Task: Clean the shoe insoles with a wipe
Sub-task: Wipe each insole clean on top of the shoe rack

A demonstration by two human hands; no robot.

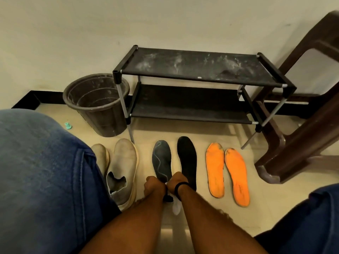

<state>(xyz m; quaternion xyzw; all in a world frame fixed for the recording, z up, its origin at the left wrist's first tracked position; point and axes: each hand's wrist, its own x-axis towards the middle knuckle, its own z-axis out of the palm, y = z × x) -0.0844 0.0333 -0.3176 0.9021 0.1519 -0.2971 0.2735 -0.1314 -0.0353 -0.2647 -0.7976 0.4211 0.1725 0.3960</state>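
Observation:
A dark grey insole [161, 160] with a wavy line lies on the floor beside a black insole [187, 158]. Two orange insoles [214, 167] [236, 173] lie to their right. My left hand [154, 186] is curled at the grey insole's heel end and seems to grip it. My right hand [177, 182], with a black band on the wrist, is curled close against the left one. A white wipe [176, 208] hangs below it, apparently held by its fingers. The fingers themselves are hidden from view.
A pair of worn beige shoes [124, 165] stands at the left. Behind are a dark bucket [95, 103], a dusty black shoe rack [192, 85] and a brown plastic chair [302, 125]. A small green item [67, 126] lies by the bucket. My jeans-clad knees frame both sides.

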